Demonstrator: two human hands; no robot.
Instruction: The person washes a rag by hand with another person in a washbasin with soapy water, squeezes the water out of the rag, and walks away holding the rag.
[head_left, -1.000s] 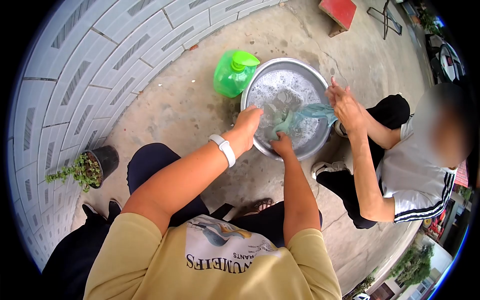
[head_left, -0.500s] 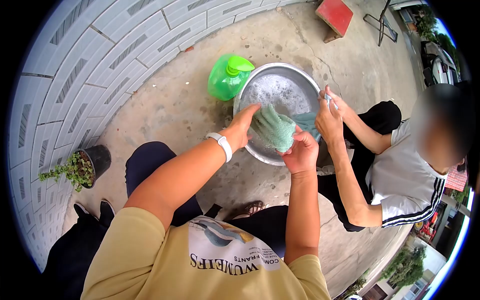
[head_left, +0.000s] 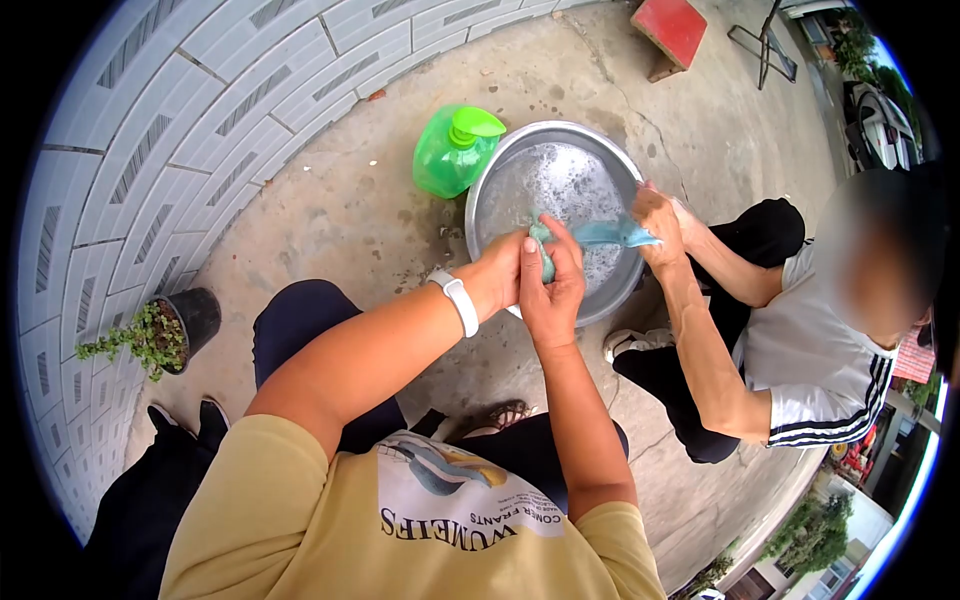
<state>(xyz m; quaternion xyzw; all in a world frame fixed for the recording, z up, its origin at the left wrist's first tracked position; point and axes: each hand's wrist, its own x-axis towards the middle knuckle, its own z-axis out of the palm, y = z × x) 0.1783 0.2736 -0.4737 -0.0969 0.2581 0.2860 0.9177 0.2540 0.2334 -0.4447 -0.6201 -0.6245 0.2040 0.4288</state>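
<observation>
A green cloth (head_left: 543, 250) is bunched between my two hands over the near part of a metal basin (head_left: 484, 190). My left hand (head_left: 502, 268), with a white band on its wrist, is wrapped round one side of the cloth. Against the other side, my right hand (head_left: 553, 285) closes with its thumb up. Suds and water (head_left: 565, 185) lie in the basin. At the basin's right edge, another person's hands (head_left: 660, 228) hold a light blue cloth (head_left: 610, 234) that hangs over the water.
A green pump bottle (head_left: 452, 155) stands left of the basin. The other person (head_left: 800, 370) crouches at the right. A red stool (head_left: 672, 35) and a folding frame (head_left: 765, 50) are at the back. A potted plant (head_left: 195, 318) stands by the tiled wall (head_left: 190, 120) at the left.
My hands first lifted the green cloth out of the water and have now squeezed it into a small bunch. The other person's hands have stayed at the basin's right with the blue cloth.
</observation>
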